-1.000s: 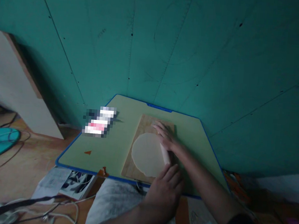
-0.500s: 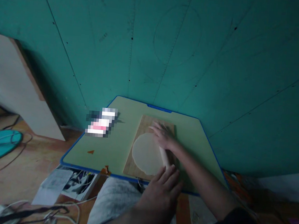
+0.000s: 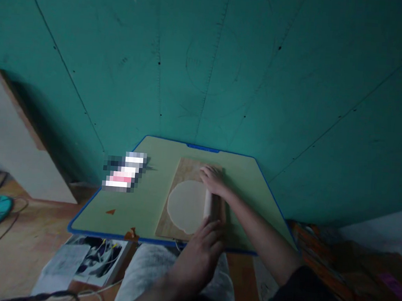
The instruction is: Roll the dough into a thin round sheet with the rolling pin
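A round sheet of dough [image 3: 185, 207], rolled flat and pale, lies on a wooden board [image 3: 185, 168]. Along its right edge rests a light rolling pin [image 3: 208, 205], running from the near end of the board toward the far end. My right hand [image 3: 213, 180] is closed over the pin's far end. At the near end, my left hand [image 3: 205, 243] curls its fingers on the pin, close to the board's front edge. Both ends of the pin are partly hidden under the hands.
The board sits on a small pale table [image 3: 159, 152] with a blue rim, against a green wall [image 3: 124, 70]. A pixelated phone-like object [image 3: 125, 172] stands at the table's left. Below are a box of cables [image 3: 100, 263] and my legs [image 3: 146, 271].
The view has shifted, so the table appears further left. My right hand's fingers, stretched out before, now curl over the pin. The pin has turned, lying straighter along the board.
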Demonstrator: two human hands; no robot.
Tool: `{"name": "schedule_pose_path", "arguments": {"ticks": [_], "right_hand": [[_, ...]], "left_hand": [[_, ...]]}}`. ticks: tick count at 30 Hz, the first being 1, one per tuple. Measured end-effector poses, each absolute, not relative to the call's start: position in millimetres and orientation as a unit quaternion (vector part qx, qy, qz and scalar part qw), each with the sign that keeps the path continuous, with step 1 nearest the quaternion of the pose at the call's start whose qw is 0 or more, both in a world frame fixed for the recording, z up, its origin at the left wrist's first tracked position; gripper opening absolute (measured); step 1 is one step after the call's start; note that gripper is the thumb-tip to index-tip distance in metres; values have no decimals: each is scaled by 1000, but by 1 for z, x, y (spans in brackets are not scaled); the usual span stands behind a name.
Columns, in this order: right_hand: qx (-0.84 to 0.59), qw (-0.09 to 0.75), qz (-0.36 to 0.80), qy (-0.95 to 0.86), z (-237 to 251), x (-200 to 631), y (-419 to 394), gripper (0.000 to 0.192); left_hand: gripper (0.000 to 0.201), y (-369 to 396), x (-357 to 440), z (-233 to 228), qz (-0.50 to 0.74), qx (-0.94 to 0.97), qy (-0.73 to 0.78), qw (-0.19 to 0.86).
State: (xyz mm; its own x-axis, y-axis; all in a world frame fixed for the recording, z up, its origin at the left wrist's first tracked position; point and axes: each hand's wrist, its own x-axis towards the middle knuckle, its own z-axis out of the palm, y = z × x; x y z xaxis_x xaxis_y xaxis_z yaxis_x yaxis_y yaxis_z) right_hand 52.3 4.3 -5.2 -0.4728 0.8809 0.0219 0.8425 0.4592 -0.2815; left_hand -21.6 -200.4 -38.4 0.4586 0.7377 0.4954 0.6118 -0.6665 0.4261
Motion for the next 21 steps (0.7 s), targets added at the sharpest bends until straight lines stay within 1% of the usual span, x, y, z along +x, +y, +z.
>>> {"name": "schedule_pose_path", "arguments": {"ticks": [3,6,9,12,15,16,17,21], "right_hand": [[-527,96,115,-837,-3,27,0,34],[-531,111,109,-833,-6,21,-4,33],[-528,115,113,-834,-14,37,-1,35],[-536,112,127,-827,-22,64,7,42],[-557,125,133,-810,-27,91,11,40],[-566,133,132,-803,-28,98,11,39],[-574,141,131,-796,-30,105,9,38],[-597,172,135,-772,-38,124,-1,42]], "left_hand": [[45,-207,-36,-44,352,835,410,102],[44,-204,-32,-49,341,849,393,91],[34,-196,-15,-47,307,870,374,96],[19,-186,4,-36,235,898,354,112],[15,-181,14,-29,219,905,347,111],[17,-182,15,-29,230,897,363,107],[24,-183,13,-29,243,883,388,103],[67,-189,-7,-27,263,833,468,134]]}}
